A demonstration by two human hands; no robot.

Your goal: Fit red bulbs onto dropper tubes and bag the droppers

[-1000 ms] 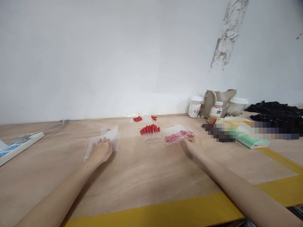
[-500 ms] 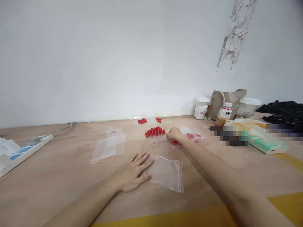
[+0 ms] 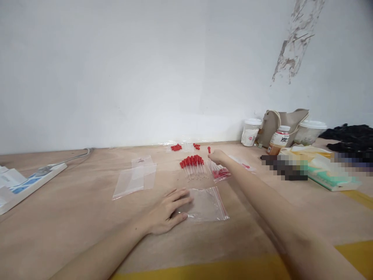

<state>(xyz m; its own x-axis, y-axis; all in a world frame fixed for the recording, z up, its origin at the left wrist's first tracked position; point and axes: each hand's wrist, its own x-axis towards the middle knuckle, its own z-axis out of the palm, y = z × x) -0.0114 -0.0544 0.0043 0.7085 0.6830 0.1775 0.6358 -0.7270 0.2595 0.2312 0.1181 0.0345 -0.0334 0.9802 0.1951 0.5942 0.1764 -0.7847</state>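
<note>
My left hand (image 3: 167, 210) lies flat on the wooden table (image 3: 72, 217), fingers spread, pinning the left edge of an empty clear zip bag (image 3: 207, 204) with a red seal strip. My right hand (image 3: 218, 156) reaches far forward and pinches one red-capped dropper (image 3: 210, 155) upright, just right of a row of red-capped droppers (image 3: 192, 165). A filled bag of droppers (image 3: 220, 172) lies under that hand.
A stack of empty clear bags (image 3: 134, 179) lies at the left. Loose red caps (image 3: 176, 147) sit by the wall. A power strip (image 3: 32, 181) is at the far left. Cups, a bottle (image 3: 278, 140), a beige bag and a tissue pack (image 3: 329, 175) crowd the right.
My left hand pulled one empty bag from the stack to the table's middle. My right hand left the filled bag, reached to the dropper row and now lifts a single dropper.
</note>
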